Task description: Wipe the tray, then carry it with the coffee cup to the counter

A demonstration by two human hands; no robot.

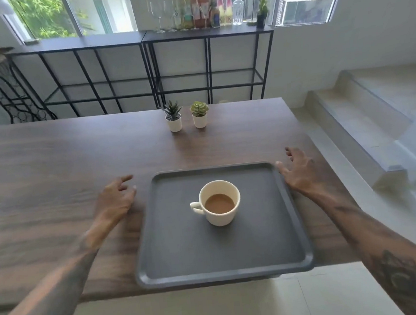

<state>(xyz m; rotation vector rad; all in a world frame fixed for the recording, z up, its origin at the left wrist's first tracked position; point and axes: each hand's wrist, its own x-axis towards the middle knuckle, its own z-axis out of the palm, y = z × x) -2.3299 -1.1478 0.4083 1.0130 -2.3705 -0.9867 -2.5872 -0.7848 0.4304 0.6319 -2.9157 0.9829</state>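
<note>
A dark grey tray (266, 243) lies on the wooden table (51, 172), its near edge level with the table's front edge. A white coffee cup (220, 203) with brown coffee stands upright near the tray's middle, handle pointing left. My left hand (115, 198) hovers just left of the tray's far left corner, fingers spread, holding nothing. My right hand (296, 170) is at the tray's far right corner, fingers apart, thumb close to the rim. I cannot tell whether it touches the rim. No cloth is in view.
Two small potted plants (186, 117) stand at the table's far edge. Behind is a black metal shelf unit (142, 62) with glasses and bottles (198, 11) on top. Steps (363, 117) rise at the right, beside the table's right edge.
</note>
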